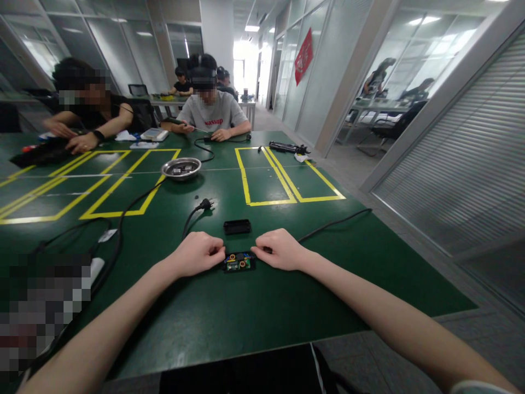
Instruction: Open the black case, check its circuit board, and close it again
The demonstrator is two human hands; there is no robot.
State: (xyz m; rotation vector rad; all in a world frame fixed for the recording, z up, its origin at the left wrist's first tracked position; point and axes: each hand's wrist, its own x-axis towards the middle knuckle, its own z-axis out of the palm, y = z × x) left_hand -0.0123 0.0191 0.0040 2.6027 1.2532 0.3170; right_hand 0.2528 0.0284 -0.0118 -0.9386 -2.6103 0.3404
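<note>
- On the green table (192,323), the open black case with its circuit board (239,264) lies between the person's two hands, directly at the fingertips.
- At its left end, the left hand (202,253) has its fingers curled in; whether they pinch the case or a cord cannot be told.
- At its right end, the right hand (281,249) curls likewise, its grip equally unclear.
- Just beyond the case sits a black shell (237,226).

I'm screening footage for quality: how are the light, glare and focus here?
Head view: white glare at the far window, faint sheen on the green table; head view: small parts in the open case look soft, pixelation masks the lower-left.
</note>
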